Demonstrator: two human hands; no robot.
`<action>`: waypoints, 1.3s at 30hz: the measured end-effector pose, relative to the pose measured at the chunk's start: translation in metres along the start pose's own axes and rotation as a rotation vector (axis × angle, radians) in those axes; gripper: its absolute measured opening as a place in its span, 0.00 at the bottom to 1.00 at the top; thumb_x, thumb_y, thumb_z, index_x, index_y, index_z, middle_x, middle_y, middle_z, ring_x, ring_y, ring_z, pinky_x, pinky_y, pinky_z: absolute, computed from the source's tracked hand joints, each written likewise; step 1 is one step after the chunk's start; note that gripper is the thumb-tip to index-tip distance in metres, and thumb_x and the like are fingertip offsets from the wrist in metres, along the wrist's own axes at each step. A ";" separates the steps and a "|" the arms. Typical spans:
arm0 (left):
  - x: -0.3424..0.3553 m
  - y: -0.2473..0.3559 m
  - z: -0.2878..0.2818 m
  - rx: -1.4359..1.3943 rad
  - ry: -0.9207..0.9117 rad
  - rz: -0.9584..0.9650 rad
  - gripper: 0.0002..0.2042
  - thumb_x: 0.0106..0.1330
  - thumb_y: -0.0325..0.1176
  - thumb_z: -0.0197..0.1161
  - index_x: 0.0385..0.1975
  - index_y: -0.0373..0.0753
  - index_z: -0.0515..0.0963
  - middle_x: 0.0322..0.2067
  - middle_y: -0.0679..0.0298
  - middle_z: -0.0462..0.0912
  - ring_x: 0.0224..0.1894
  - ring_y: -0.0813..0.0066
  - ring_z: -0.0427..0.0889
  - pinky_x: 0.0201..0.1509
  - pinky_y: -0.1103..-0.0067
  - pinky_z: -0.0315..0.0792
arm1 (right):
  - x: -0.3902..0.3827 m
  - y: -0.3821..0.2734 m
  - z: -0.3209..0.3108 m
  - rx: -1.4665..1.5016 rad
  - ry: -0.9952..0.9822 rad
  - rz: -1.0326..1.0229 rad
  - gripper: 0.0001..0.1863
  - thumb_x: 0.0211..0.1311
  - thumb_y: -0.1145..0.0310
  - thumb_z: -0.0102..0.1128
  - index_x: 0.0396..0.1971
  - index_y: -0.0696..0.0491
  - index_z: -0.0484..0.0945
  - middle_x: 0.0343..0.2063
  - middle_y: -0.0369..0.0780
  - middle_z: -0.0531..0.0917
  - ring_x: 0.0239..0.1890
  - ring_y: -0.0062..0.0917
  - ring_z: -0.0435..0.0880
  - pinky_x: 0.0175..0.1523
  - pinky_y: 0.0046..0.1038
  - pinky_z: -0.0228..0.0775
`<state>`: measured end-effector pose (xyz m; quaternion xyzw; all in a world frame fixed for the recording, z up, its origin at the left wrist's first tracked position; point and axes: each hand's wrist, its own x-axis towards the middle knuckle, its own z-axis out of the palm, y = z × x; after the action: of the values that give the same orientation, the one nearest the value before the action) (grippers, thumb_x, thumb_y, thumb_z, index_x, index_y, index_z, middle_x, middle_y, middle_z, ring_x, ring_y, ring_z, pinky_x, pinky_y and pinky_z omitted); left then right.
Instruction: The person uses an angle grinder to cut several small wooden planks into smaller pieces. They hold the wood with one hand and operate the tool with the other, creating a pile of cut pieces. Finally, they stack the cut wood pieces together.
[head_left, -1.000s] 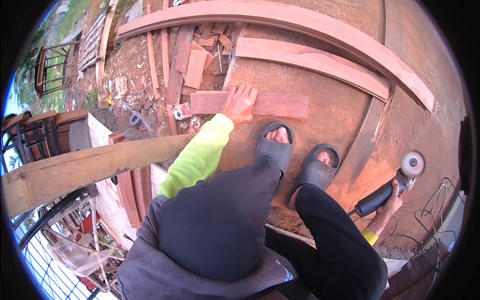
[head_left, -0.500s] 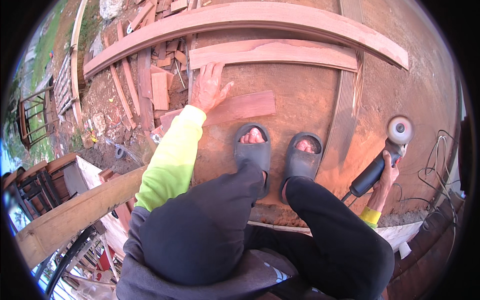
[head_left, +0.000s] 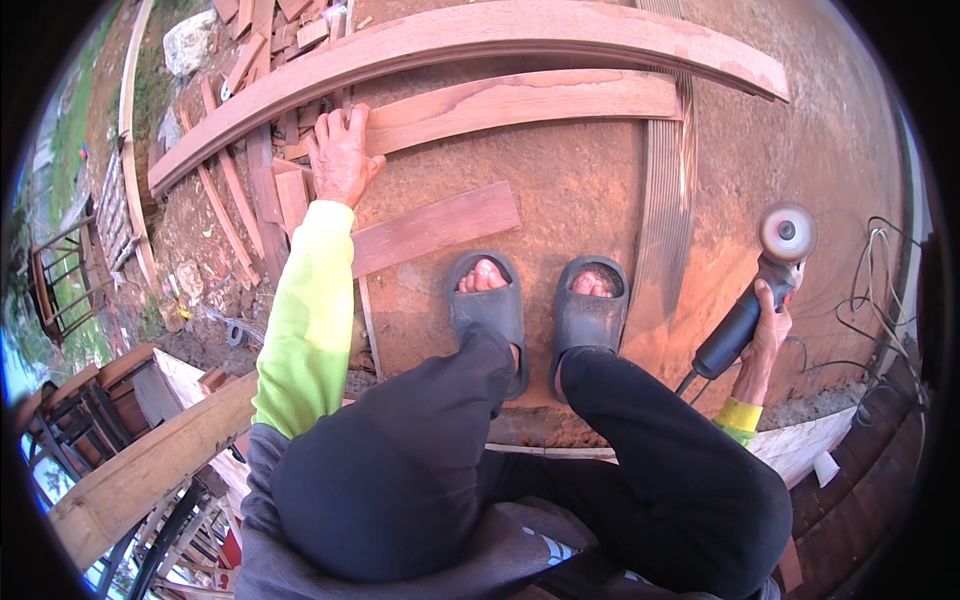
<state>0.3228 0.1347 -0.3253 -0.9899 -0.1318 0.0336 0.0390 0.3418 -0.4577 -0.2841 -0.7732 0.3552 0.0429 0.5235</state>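
Now left hand (head_left: 340,155) on curved plank (head_left: 520,100); right hand (head_left: 768,335) grips angle grinder (head_left: 755,290).

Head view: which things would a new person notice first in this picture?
Probably the angle grinder, gripped by the right hand low at the right, disc up. Next, the left hand reaching forward onto the end of a curved wooden board, with a longer curved plank beyond. At the centre, two feet in grey slippers stand on dusty ground.

No pkgs, labels, signs or screens visible.
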 end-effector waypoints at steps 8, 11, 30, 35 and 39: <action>0.003 -0.050 -0.057 0.041 0.456 0.129 0.42 0.35 0.27 0.78 0.57 0.48 0.69 0.52 0.58 0.70 0.62 0.54 0.66 0.64 0.59 0.61 | 0.009 0.011 -0.009 -0.010 0.017 0.021 0.24 0.50 0.62 0.73 0.41 0.62 0.78 0.29 0.36 0.81 0.25 0.19 0.79 0.29 0.22 0.72; 0.045 -0.071 -0.085 0.013 0.491 0.275 0.42 0.35 0.26 0.77 0.58 0.49 0.68 0.56 0.59 0.70 0.64 0.52 0.63 0.67 0.58 0.59 | 0.008 0.014 -0.005 -0.022 0.032 -0.026 0.23 0.50 0.58 0.73 0.36 0.60 0.77 0.22 0.34 0.78 0.18 0.19 0.77 0.23 0.22 0.70; 0.038 0.069 0.034 -1.707 0.039 -0.855 0.26 0.62 0.52 0.67 0.30 0.30 0.69 0.21 0.59 0.73 0.19 0.72 0.77 0.17 0.78 0.78 | -0.007 -0.006 0.014 -0.017 0.013 -0.033 0.26 0.49 0.58 0.73 0.41 0.63 0.77 0.27 0.36 0.80 0.21 0.19 0.78 0.26 0.22 0.72; 0.048 0.117 0.022 -1.719 0.136 -1.071 0.45 0.52 0.47 0.77 0.55 0.23 0.54 0.44 0.42 0.72 0.32 0.50 0.81 0.33 0.59 0.84 | -0.005 -0.001 0.006 -0.014 -0.016 -0.006 0.26 0.50 0.60 0.72 0.44 0.62 0.77 0.30 0.37 0.81 0.25 0.20 0.80 0.30 0.24 0.73; 0.058 0.111 0.017 -1.777 0.045 -1.170 0.58 0.51 0.42 0.78 0.64 0.21 0.34 0.57 0.35 0.63 0.46 0.47 0.80 0.43 0.53 0.82 | -0.009 -0.009 0.014 -0.049 -0.008 0.005 0.27 0.49 0.60 0.73 0.44 0.63 0.77 0.31 0.38 0.81 0.25 0.21 0.79 0.30 0.24 0.73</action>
<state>0.4058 0.0437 -0.3546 -0.4461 -0.5636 -0.1171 -0.6853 0.3448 -0.4390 -0.2789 -0.7847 0.3541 0.0559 0.5056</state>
